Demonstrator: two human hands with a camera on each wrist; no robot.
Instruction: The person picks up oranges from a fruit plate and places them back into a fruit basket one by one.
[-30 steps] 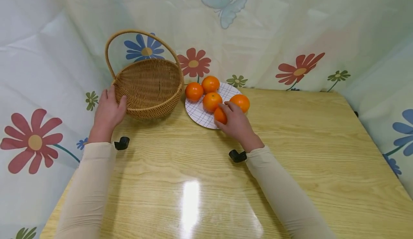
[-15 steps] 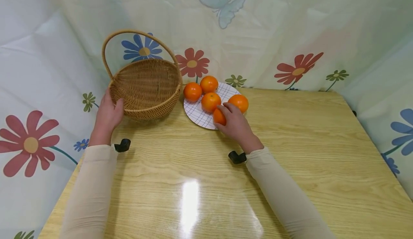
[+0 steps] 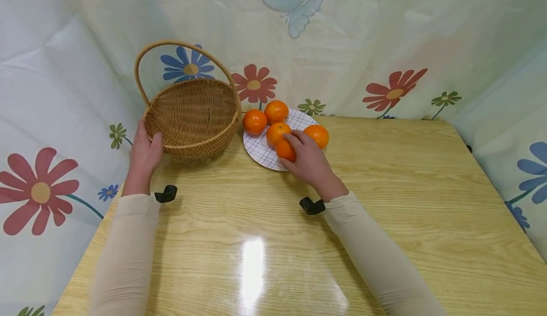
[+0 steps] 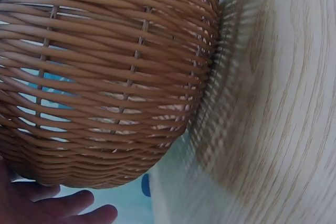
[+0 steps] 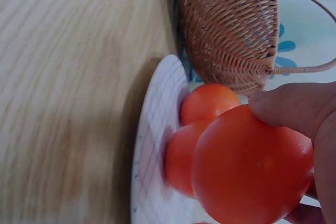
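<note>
A brown wicker basket (image 3: 192, 112) with a tall hoop handle stands at the back left. My left hand (image 3: 145, 152) rests against its left side, thumb by the front rim; in the left wrist view its outstretched fingers (image 4: 63, 203) lie alongside the weave. With thumb and fingers, my right hand (image 3: 309, 159) grips an orange (image 5: 252, 163) over the front of a white checked plate (image 3: 260, 152). Several other oranges are on the plate, one (image 3: 255, 121) at its left and another (image 3: 317, 136) at its right edge, behind my right hand.
The wooden table (image 3: 222, 202) reaches forward to a flowered curtain (image 3: 350, 60), which also hangs at both sides. The basket stands close to the curtain, left of the plate. Black wrist cameras (image 3: 312, 206) stick out from both wrists.
My right hand has shifted slightly left with the orange, away from the orange at the right edge. My left hand has come closer in against the basket's side.
</note>
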